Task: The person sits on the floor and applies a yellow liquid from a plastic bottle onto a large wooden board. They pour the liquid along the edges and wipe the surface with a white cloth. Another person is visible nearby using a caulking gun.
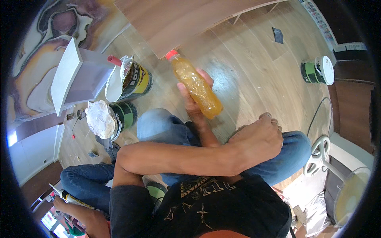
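Observation:
My right hand (192,99) holds a plastic bottle (196,89) of amber liquid with a red cap, tilted above the floor. My left forearm crosses in front of my body, and my left hand (262,135) rests over my bent right knee (291,154), fingers loosely bent and slightly apart, with no object visible in them; their undersides are hidden. Left of the bottle stand a dark-and-yellow bucket (139,79) with a red tube on top and a green bucket (127,115) topped with crumpled white material.
A wooden panel (174,18) lies ahead, a white board structure (65,79) at left. A lidded bucket (317,70) and cable stand right; a fan (349,194) is at lower right. At lower left, another person's hand (59,204) is at a sealant tube (79,200), beside their jeans-clad leg.

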Available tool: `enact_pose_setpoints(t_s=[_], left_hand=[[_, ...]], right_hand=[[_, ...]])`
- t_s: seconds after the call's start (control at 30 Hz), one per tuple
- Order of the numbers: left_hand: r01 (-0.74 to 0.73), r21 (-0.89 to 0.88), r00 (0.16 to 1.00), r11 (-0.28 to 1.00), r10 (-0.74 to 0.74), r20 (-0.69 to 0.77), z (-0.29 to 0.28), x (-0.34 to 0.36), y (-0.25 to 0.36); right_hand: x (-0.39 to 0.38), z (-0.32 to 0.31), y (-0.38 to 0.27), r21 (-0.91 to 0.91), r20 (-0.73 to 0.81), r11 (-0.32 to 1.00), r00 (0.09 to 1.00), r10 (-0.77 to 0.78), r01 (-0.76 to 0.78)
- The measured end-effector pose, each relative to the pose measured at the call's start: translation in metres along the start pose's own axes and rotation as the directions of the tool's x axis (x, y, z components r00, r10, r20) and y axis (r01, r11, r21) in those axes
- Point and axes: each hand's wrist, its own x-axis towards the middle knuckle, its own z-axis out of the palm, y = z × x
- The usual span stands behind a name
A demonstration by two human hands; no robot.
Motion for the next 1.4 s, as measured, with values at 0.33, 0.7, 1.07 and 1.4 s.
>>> enact_pose_setpoints(t_s=[0.33, 0.7, 1.07, 1.4], left_hand=[[0.01, 0.005, 0.997, 1.0, -0.009, -0.071, 0.01, 0.0, 0.002], [0.008, -0.008, 0.985, 1.0, -0.01, -0.171, 0.025, 0.011, -0.015], [0.038, 0.098, 0.975, 0.994, -0.016, -0.22, 0.007, 0.069, -0.065], [0.117, 0.236, 0.921, 0.965, -0.016, -0.39, -0.002, 0.054, -0.071]], right_hand=[[0.109, -0.035, 0.03, 0.466, -0.297, 0.877, 0.913, 0.28, -0.118], [0.12, -0.084, 0.069, 0.897, 0.111, 0.304, 0.829, 0.547, -0.321], [0.099, -0.105, 0.023, 0.748, 0.269, 0.412, 0.804, 0.53, -0.521], [-0.017, -0.161, -0.044, 0.442, 0.323, 0.628, 0.767, 0.554, -0.64]])
